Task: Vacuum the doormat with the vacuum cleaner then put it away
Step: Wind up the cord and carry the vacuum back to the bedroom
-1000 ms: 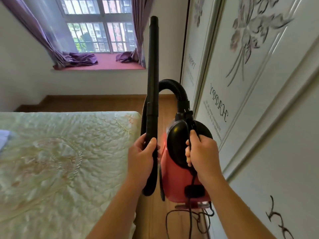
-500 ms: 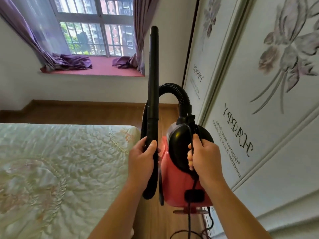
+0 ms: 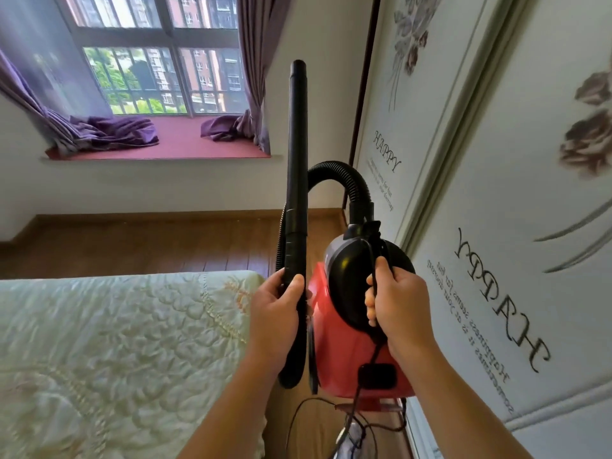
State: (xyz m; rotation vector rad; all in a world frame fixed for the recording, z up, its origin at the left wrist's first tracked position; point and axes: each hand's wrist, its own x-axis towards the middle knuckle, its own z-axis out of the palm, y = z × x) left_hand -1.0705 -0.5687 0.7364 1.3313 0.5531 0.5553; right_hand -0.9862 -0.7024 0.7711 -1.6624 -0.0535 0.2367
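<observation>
1. Between the bed (image 3: 116, 342) and the painted wardrobe doors (image 3: 496, 226), both hands carry the vacuum cleaner (image 3: 347, 346) clear of the floor, probably so that nothing drags on the way.
2. The left hand (image 3: 275, 313) is clenched round the black wand (image 3: 297, 160), which rises upright above its fingers, likely kept vertical to stay out of the way.
3. The right hand (image 3: 394, 303) grips the handle on the glossy black dome, pinning the power cord (image 3: 374, 352) under its fingers; loose cord trails below the wrist.
4. The body below the fingers is smooth red plastic; the ribbed hose (image 3: 344, 175) arches above them.
5. No doormat shows here.
</observation>
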